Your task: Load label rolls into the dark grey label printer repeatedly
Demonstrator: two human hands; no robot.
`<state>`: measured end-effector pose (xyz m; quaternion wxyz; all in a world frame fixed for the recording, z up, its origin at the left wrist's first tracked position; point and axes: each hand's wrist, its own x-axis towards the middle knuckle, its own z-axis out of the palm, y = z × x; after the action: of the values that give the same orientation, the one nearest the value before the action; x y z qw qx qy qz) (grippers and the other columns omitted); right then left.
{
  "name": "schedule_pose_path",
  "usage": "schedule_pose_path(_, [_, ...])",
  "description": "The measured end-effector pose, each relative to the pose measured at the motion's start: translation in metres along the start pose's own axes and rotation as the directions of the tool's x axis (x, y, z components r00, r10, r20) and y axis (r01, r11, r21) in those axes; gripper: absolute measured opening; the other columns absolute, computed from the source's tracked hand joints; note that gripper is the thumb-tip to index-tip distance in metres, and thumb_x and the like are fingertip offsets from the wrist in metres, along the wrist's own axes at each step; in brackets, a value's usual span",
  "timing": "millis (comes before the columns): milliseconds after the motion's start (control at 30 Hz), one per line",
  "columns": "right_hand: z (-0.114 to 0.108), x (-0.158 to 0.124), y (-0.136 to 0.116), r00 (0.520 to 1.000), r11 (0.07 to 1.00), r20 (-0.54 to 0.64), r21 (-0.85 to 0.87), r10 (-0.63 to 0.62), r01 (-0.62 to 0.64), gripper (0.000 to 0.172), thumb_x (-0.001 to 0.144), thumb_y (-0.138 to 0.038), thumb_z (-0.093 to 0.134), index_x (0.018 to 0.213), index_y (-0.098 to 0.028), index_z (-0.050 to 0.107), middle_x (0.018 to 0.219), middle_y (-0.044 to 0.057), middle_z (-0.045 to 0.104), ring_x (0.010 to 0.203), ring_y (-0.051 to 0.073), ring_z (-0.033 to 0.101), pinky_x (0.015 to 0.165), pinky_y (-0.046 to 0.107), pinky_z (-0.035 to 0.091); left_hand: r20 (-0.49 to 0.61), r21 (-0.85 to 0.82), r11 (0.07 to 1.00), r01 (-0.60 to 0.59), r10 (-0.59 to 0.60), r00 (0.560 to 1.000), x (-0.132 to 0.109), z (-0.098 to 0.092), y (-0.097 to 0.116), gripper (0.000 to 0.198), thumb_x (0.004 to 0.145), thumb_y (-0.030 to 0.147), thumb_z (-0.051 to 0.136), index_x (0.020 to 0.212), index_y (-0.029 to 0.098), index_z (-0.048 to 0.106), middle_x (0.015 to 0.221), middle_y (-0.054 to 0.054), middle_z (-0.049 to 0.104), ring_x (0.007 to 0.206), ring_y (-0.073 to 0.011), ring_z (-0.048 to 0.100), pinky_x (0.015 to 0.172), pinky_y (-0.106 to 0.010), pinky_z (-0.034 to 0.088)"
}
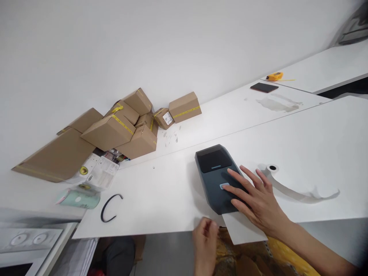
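A dark grey-blue label printer [212, 191] with a black glossy window lies on the white table near its front edge. My right hand [258, 203] rests over its right side, fingers spread, one fingertip at the light blue button [224, 186]. From the printer's near end a blank white paper strip [243, 230] sticks out past the table edge, partly under my right hand. My left hand [205, 237] is at the table edge, left of the strip, with its fingers curled closed; whatever may be inside them is hidden.
Right of the printer stands a partly unrolled white paper roll [278, 182]. Cardboard boxes [109, 130] are stacked at the left against the wall. A black curved band [104, 209], a mint-green cylinder [83, 199], a dark phone-like slab [264, 87] and a yellow tape measure [275, 76] lie farther off.
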<state>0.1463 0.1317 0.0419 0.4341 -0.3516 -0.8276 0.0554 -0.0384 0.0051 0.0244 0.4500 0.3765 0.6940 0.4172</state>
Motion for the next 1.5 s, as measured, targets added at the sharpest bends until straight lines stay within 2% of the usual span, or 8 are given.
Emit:
schedule_pose_path(133, [0.004, 0.001, -0.009, 0.999, 0.99, -0.031, -0.141, -0.015, 0.011, 0.028, 0.095, -0.034, 0.062, 0.123, -0.036, 0.067, 0.151, 0.0, 0.057, 0.146, 0.034, 0.041, 0.121, 0.059, 0.013, -0.267, 0.012, 0.981, -0.192, 0.189, 0.945, 0.011, -0.011, 0.017, 0.051, 0.093, 0.065, 0.052, 0.111, 0.021, 0.071, 0.118, -0.011, 0.071, 0.107, -0.0251, 0.065, 0.093, -0.034, 0.051])
schedule_pose_path(267, [0.005, -0.002, -0.01, 1.0, 0.989, -0.016, -0.145, -0.006, 0.003, 0.028, 0.096, -0.036, 0.062, 0.124, -0.037, 0.066, 0.151, -0.001, 0.056, 0.146, 0.033, 0.041, 0.122, 0.06, 0.011, -0.223, -0.018, 0.957, -0.289, 0.278, 0.934, 0.014, 0.006, 0.03, 0.064, 0.097, 0.06, 0.049, 0.153, 0.028, 0.043, 0.165, -0.008, 0.035, 0.151, -0.0279, 0.034, 0.12, -0.039, 0.036])
schedule_pose_path(400, [0.006, -0.023, -0.003, 0.986, 0.974, 0.021, 0.155, 0.163, -0.164, 0.044, 0.099, -0.042, 0.054, 0.143, -0.041, 0.052, 0.166, -0.001, 0.035, 0.154, 0.035, 0.026, 0.121, 0.06, 0.024, -0.157, -0.06, 0.955, -0.292, 0.28, 0.947, 0.014, 0.025, 0.033, 0.067, 0.099, 0.057, 0.047, 0.159, 0.029, 0.033, 0.17, -0.005, 0.024, 0.157, -0.0255, 0.021, 0.125, -0.036, 0.03])
schedule_pose_path(567, [0.011, -0.038, -0.004, 0.839, 0.691, 0.194, 0.49, 0.508, -0.532, 0.057, 0.103, -0.053, 0.035, 0.158, -0.044, 0.027, 0.171, -0.003, 0.02, 0.156, 0.031, 0.02, 0.123, 0.056, 0.03, -0.16, -0.142, 0.947, -0.29, 0.267, 0.95, 0.013, 0.03, 0.035, 0.066, 0.101, 0.056, 0.044, 0.16, 0.029, 0.031, 0.171, -0.004, 0.023, 0.157, -0.0254, 0.021, 0.124, -0.034, 0.032])
schedule_pose_path(800, [-0.004, -0.021, -0.009, 0.824, 0.608, 0.295, 0.563, 0.484, -0.559, 0.06, 0.102, -0.06, 0.027, 0.16, -0.044, 0.025, 0.172, -0.007, 0.012, 0.158, 0.031, 0.013, 0.126, 0.054, 0.023, -0.234, -0.239, 0.895, -0.378, 0.325, 0.916, 0.013, 0.037, 0.043, 0.065, 0.102, 0.053, 0.041, 0.16, 0.025, 0.03, 0.171, -0.003, 0.023, 0.157, -0.0226, 0.021, 0.124, -0.03, 0.031])
schedule_pose_path(1100, [-0.024, 0.106, 0.012, 0.991, 0.979, -0.106, 0.193, 0.082, -0.06, 0.05, 0.105, -0.044, 0.033, 0.152, -0.029, 0.041, 0.145, 0.01, 0.059, 0.13, 0.031, 0.055, 0.113, 0.055, 0.037, -0.412, -0.315, 0.743, -0.59, 0.453, 0.791, 0.08, 0.005, 0.115, 0.051, 0.102, 0.049, 0.043, 0.143, 0.02, 0.048, 0.141, -0.014, 0.063, 0.135, -0.0237, 0.057, 0.118, -0.04, 0.04])
schedule_pose_path(1300, [-0.019, 0.202, 0.025, 0.936, 0.935, -0.052, 0.091, 0.349, -0.344, 0.052, 0.103, -0.055, 0.024, 0.124, -0.026, 0.062, 0.119, 0.01, 0.072, 0.11, 0.033, 0.066, 0.094, 0.048, 0.049, -0.251, 0.012, 0.929, -0.369, 0.36, 0.899, 0.147, 0.009, 0.101, 0.038, 0.095, 0.038, 0.057, 0.129, 0.021, 0.06, 0.142, -0.013, 0.061, 0.133, -0.0251, 0.056, 0.111, -0.038, 0.044])
schedule_pose_path(1500, [0.0, 0.253, 0.056, 0.823, 0.817, 0.128, 0.104, 0.554, -0.566, 0.07, 0.097, -0.073, 0.019, 0.133, -0.025, 0.055, 0.123, 0.014, 0.071, 0.115, 0.039, 0.064, 0.097, 0.054, 0.047, -0.172, 0.151, 0.937, -0.316, 0.34, 0.925, 0.148, 0.022, 0.076, 0.047, 0.099, 0.04, 0.047, 0.142, 0.02, 0.05, 0.147, -0.014, 0.058, 0.136, -0.0263, 0.054, 0.112, -0.039, 0.044])
